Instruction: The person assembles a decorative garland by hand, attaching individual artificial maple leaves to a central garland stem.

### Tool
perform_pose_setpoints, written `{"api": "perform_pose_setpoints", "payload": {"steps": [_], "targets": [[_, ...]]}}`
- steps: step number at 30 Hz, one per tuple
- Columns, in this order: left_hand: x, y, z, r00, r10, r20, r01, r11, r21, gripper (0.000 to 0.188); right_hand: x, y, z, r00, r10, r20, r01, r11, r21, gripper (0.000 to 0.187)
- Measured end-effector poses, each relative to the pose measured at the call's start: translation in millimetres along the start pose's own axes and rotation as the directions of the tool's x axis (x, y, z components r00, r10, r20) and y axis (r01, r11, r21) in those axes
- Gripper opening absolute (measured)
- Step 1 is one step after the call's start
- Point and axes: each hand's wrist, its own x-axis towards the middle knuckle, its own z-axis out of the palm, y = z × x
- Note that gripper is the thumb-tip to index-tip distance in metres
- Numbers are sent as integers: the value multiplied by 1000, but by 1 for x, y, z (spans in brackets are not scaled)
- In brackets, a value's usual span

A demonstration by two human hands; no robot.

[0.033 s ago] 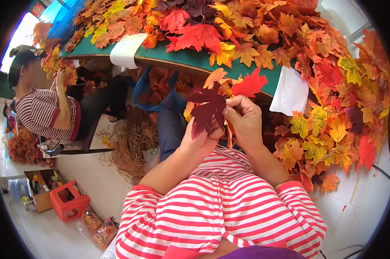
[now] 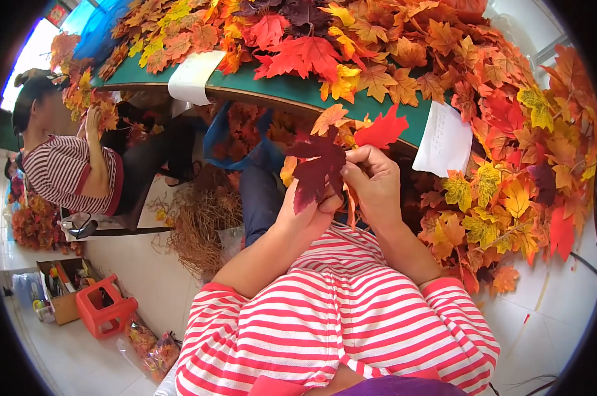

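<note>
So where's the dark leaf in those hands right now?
In the head view, the dark leaf is near the middle, partly covering the left hand, just left of the right hand and a bright red leaf.

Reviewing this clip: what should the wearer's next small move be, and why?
Perhaps tilt the dark maroon leaf slightly aside with the left hand. The leaf covers part of that hand, and the right hand is pinched, thumb to fingertips, close to its edge, so moving it would probably give a clearer view of the grip.
</note>
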Motion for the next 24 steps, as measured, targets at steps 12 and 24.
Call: {"api": "perform_pose_setpoints", "payload": {"steps": [12, 24], "targets": [[2, 3, 1, 996, -58, -60, 60, 998, 32, 3, 1, -5, -7, 992, 71, 104, -65, 996, -60, 7], [16, 3, -7, 997, 41, -67, -38, 998, 53, 8, 13, 4, -7, 985, 149, 90, -146, 989, -38, 4]]}}
